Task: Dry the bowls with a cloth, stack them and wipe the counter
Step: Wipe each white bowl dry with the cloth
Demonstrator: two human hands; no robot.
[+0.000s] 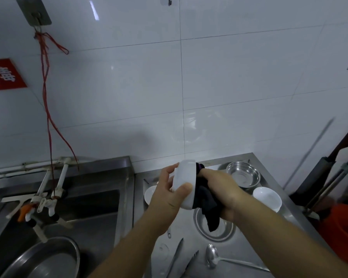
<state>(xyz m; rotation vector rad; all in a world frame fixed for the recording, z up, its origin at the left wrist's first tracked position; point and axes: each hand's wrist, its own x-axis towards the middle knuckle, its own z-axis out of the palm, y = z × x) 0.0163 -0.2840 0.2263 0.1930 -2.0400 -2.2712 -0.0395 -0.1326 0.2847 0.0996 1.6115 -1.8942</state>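
1. Bowls wait on the steel counter [189,265]: nearest lie tongs [176,257] and a ladle [212,255], then a steel bowl [215,229] under the hands.
2. Above it, the left hand [169,195] grips a white bowl [184,183] tipped on its side, held up off the counter.
3. Pressed into its mouth, the right hand [221,187] clutches a dark cloth [207,205].
4. Further right sits another white bowl [267,197].
5. Behind it, a second steel bowl [243,173] stands by the tiled wall [229,87].

I count three white bowls [184,183] [267,198] [150,194] and two steel bowls [243,174] [215,227]. There is one dark cloth [207,201], one ladle [212,255] and one pair of tongs [181,259].
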